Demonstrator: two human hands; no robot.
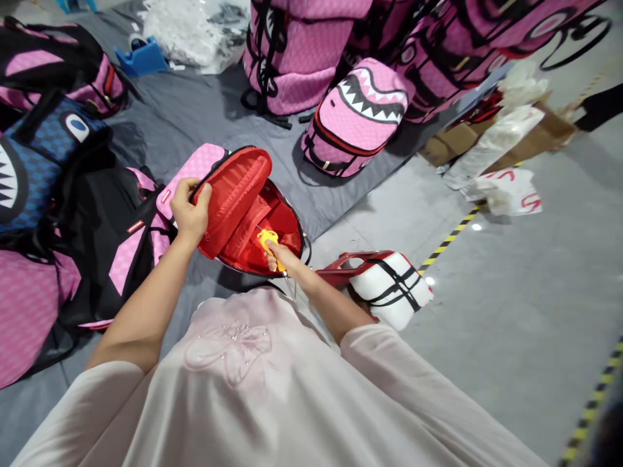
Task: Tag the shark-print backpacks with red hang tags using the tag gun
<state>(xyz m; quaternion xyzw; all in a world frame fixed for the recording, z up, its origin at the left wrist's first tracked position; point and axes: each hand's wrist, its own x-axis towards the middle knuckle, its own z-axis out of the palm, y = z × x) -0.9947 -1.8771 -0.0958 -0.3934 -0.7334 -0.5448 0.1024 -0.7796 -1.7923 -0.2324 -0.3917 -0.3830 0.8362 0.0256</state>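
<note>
Two hands work at one open bag [291, 224]: your left hand [191, 211] has its fingers closed on the edge of the raised flap [238, 185], thumb toward the red lining; your right hand [283, 257] has its fingers curled round a yellow tool [267, 237], reaching into the bag's mouth; the bag is in front of your torso, by the near edge of the grey-covered tabletop [316, 211]; hold the flap well back so it does not sag across your view; point the tool's front end away from your left fingers; whether it touches the lining, I cannot tell, so angle it clear, as that cloth looks likely to snag.
</note>
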